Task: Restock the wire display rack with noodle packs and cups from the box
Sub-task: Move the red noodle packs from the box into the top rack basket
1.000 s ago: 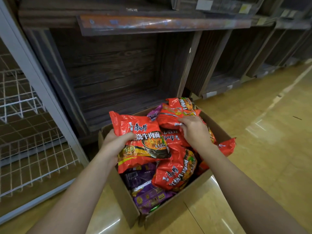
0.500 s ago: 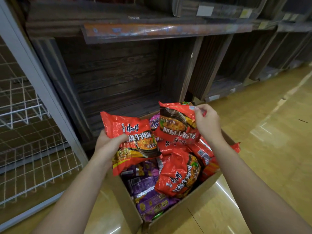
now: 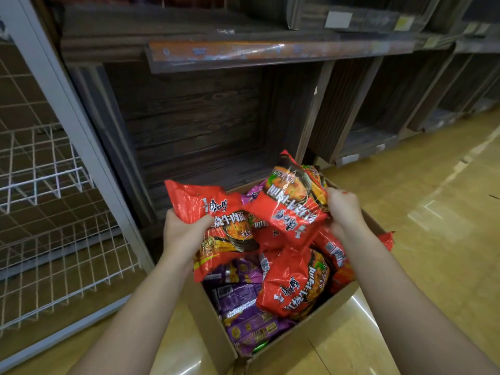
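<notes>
— The right hand [image 3: 344,209] has pulled a second red pack [image 3: 293,209] up clear of the pile; a second ago it was down among the packs. The left hand [image 3: 184,235] has kept its first red pack [image 3: 216,231] all along.

— How are the grips?

— Both are closed on their packs. The left thumb lies across the front of its pack and the other fingers curl behind it. The right fingers [image 3: 336,194] pinch the side edge of theirs, so that pack hangs out to their left, its lower corner overlapping the first pack.

— And the rest of the stock?

— It's below both hands, in the box [image 3: 297,338]. There are more red packs, and purple packs [image 3: 243,307] just under the left wrist. I see no cups. The wire rack [image 3: 46,185] stands well out to the left of the left fingers.

— So what makes the carry go well?

— I judge the right grip the weaker one, since an edge pinch on slick film can slip. It's better to slide the fingers further onto the pack, or press it against the first one. Then swing both packs leftward past the grey post [image 3: 67,109]. Lay them in a basket face out rather than dropping them, because the noodles probably crack easily.
</notes>
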### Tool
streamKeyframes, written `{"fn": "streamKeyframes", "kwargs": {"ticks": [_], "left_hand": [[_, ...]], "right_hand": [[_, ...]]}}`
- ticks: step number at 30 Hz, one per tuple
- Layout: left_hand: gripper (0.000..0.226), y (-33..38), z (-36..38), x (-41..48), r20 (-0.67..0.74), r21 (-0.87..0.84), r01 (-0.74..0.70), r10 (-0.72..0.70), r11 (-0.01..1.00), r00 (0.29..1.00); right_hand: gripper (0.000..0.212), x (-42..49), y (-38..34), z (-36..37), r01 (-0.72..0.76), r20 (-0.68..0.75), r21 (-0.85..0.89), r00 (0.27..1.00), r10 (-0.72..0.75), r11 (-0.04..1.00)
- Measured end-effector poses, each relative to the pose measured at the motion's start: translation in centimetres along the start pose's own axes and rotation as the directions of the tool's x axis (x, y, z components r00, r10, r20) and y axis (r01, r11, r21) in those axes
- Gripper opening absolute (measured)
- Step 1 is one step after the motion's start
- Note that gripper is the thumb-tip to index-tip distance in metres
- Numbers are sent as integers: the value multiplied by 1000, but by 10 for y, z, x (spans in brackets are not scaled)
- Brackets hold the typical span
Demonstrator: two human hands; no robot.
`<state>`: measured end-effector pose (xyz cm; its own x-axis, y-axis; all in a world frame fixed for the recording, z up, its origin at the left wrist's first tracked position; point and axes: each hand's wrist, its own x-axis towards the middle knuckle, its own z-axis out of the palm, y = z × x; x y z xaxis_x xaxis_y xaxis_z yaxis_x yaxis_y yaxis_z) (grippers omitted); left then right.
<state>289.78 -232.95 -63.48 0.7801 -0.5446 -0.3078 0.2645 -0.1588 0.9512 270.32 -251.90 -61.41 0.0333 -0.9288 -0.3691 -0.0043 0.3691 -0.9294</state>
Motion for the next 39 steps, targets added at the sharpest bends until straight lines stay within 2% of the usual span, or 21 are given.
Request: {"fn": "streamKeyframes", "kwargs": {"ticks": [2,4,7,9,11,12,13,14,16,17,19,21,24,28,31,33,35,37,39], "left_hand": [[51,-1,2,0,-14,-67,33,-34,997,999],[50,-2,7,-1,-20,-116,46,-48,992,999],[32,-2,16,-4,-18,-172,61,-66,983,998],[29,-2,18,-6,2,-187,71,-71,980,997],[37,-2,17,-5,30,-173,97,-94,980,995],[41,-2,15,-4,34,-162,113,-109,980,994],[44,-2,14,-4,39,-145,121,-117,982,992],[44,-2,13,-3,44,-120,117,-112,986,993],[45,-2,15,-5,75,-66,82,-77,994,994],[47,-2,16,-7,101,-52,65,-60,997,993],[47,-1,19,-9,145,-36,39,-34,999,989],[44,0,19,-9,136,-42,44,-38,998,990],[38,0,16,-5,76,-67,50,-44,996,996],[44,1,14,-4,78,-139,87,-77,986,994],[48,1,15,-5,109,-188,110,-90,976,990],[49,0,17,-5,133,-196,108,-83,975,988],[47,0,19,-6,127,-184,95,-72,978,989],[46,1,19,-7,123,-155,74,-55,985,991],[46,2,19,-9,141,-137,48,-28,989,990]], "right_hand": [[17,-6,6,1,-94,58,67,994,90,993],[36,-21,16,8,-143,219,48,967,130,989],[56,-47,28,23,-4,367,-257,925,101,966],[65,-57,30,26,204,426,-529,903,50,824],[76,-54,25,24,417,468,-718,882,-56,557],[80,-53,22,23,522,520,-739,844,-131,425],[83,-53,17,23,639,610,-697,767,-198,326],[86,-53,13,25,755,721,-605,654,-229,253],[88,-57,4,33,902,887,-399,425,-183,165],[84,-58,2,38,934,927,-330,348,-141,138],[72,-57,-2,44,952,950,-279,293,-106,129],[58,-53,-5,47,940,929,-303,328,-172,156],[32,-41,-2,43,872,819,-440,488,-303,216],[16,-29,12,35,675,603,-512,723,-336,531],[18,-28,19,34,504,415,-427,847,-332,751],[23,-32,24,38,369,335,-320,906,-260,873],[29,-38,26,43,184,312,-179,942,-122,967],[35,-44,26,45,80,343,-122,939,-33,989],[24,-50,25,47,87,386,-140,922,-27,986]]}}
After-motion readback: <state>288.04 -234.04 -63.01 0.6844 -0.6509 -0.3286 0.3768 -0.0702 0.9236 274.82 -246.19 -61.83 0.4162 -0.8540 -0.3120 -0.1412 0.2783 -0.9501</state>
